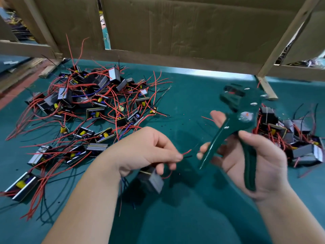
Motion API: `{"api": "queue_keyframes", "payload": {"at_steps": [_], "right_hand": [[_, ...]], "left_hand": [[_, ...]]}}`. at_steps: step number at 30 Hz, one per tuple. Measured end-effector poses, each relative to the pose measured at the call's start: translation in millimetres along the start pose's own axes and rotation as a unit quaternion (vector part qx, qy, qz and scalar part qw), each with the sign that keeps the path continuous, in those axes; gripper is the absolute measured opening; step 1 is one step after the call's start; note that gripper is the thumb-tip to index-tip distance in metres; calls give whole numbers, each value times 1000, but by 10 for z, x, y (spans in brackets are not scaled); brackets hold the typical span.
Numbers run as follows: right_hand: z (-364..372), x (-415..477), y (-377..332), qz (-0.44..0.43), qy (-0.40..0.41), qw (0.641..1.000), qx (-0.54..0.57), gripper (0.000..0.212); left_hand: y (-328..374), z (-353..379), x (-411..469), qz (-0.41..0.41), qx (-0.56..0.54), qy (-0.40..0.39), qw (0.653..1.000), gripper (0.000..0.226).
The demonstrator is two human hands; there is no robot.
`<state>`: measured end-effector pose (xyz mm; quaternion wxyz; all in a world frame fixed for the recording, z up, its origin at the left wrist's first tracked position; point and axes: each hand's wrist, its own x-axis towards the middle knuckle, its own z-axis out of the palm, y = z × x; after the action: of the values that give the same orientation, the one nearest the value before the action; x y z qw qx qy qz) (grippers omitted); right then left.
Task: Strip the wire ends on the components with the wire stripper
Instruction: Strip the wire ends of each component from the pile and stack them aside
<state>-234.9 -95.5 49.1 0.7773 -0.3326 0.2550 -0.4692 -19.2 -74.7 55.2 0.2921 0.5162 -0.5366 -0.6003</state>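
1. I am finding the writing unreadable: the round dial (pixel 245 116) on the wire stripper (pixel 235 124) is showing pale marks and an orange spot, all too blurred to make out.
2. The wire stripper is appearing dark green, with silver rivets along its head. Its black jaws are pointing up and away from me, and its two long handles are standing spread apart.
3. My right hand (pixel 263 166) is holding the stripper above the green mat (pixel 193 88), right of centre. One handle is lying across my palm under my thumb, and my fingers are curling behind the other handle.
4. My left hand (pixel 146 148) is pinching two wire ends (pixel 187 152), one red and one black, between thumb and forefinger. The tips are pointing toward the stripper's nearer handle and are sitting just short of it.
5. The component (pixel 154 180) those wires belong to is sitting directly below my left hand. It is a black block with a grey ribbed side, and I cannot tell whether it is touching the mat.
6. A large pile of components (pixel 91 106) is lying to the left on the mat, with black cases, yellow parts and tangled red and black leads.
7. A smaller heap (pixel 290 138) is lying to the right, behind my right hand.
8. Cardboard panels (pixel 175 29) in a wooden frame are standing along the far edge.
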Motion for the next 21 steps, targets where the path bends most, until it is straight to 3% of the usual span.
{"api": "queue_keyframes", "payload": {"at_steps": [2, 6, 10, 14, 18, 21], "right_hand": [[-51, -1, -102, -29, 22, 999, -8, 89], [-76, -26, -101, -1, -5, 1000, -1, 84], [17, -41, 32, 73, -83, 994, 1, 84], [86, -77, 116, 124, -189, 973, -44, 71], [93, -136, 201, 148, -216, 957, -122, 60], [84, -131, 261, 154, -180, 962, -137, 68]], "left_hand": [[6, -63, -31, 5, -25, 4, 1000, 13], [16, -73, 54, 59, -160, 112, 979, 16], [18, -6, 154, 59, -278, 194, 939, 6], [17, 87, 229, 41, -379, 206, 901, 13], [9, 162, 252, 38, -417, 195, 887, 11], [22, 171, 267, 82, -356, 260, 894, 15]]}}
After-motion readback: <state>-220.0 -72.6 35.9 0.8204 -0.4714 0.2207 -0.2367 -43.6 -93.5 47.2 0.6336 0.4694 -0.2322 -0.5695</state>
